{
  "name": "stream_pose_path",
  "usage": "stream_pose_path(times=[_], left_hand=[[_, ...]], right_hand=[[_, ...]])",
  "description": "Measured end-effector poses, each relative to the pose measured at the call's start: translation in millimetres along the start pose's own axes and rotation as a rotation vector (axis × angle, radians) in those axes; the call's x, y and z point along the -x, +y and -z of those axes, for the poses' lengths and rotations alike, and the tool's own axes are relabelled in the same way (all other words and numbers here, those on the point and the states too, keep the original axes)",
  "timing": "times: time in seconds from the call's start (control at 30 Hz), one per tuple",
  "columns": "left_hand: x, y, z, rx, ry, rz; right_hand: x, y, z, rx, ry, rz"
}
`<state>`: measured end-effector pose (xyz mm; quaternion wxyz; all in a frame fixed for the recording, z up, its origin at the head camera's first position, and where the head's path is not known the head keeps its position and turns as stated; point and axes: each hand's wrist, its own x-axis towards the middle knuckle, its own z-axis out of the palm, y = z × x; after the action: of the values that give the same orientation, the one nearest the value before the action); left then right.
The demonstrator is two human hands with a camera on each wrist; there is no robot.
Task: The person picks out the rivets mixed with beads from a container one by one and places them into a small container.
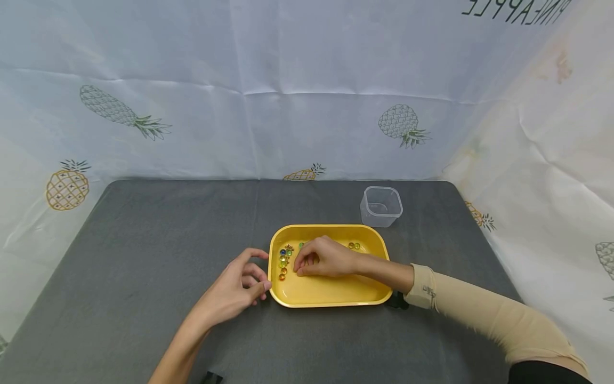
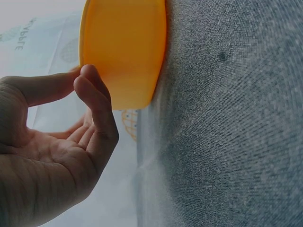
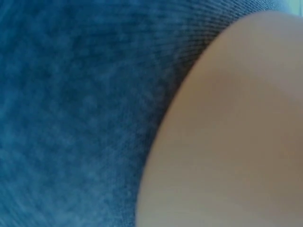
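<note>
A shallow yellow tray (image 1: pixel 331 296) lies on the table with small glass marbles in it. Along its left side runs a cluster of blue, green, yellow and orange marbles (image 1: pixel 283 261). My left hand (image 1: pixel 238 288) holds the tray's left edge, thumb at the rim and fingers bent; the left wrist view shows the thumb and fingertips at the tray's wall (image 2: pixel 125 52). Inside the tray, my right hand (image 1: pixel 328 257) reaches down with bent fingers just right of the cluster. Whether it pinches a marble is hidden. The right wrist view has only a blurred tan shape (image 3: pixel 227 142) and dark cloth.
A clear plastic container (image 1: pixel 381 207) stands behind the tray's right end. Two yellowish marbles (image 1: pixel 354 246) lie by the tray's back wall, and a green marble (image 1: pixel 301 245) shows behind the right hand. Grey cloth (image 1: pixel 158 266) covers the table; a pineapple-print curtain (image 1: pixel 312 133) hangs behind.
</note>
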<state>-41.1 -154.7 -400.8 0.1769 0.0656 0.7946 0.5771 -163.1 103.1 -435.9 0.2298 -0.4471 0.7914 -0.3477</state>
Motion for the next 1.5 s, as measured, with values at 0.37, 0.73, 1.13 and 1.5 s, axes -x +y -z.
stream_pose_path(times=[0.37,0.73,1.13,1.5], left_hand=[[-0.7,2.1,1.0,0.014,-0.007,0.006],[-1.8,2.9,2.8,0.016,-0.012,0.009],[-2.4,4.1,5.1,0.006,-0.004,0.003],[-2.5,3.6,4.5,0.003,0.001,0.009]], right_hand=[[2.0,-0.4,3.4,-0.034,-0.006,-0.015],[6.6,-6.7,14.1,-0.063,-0.010,-0.036],[14.5,-10.6,36.3,-0.093,0.036,-0.045],[25.2,-19.9,52.2,-0.115,0.071,-0.024]])
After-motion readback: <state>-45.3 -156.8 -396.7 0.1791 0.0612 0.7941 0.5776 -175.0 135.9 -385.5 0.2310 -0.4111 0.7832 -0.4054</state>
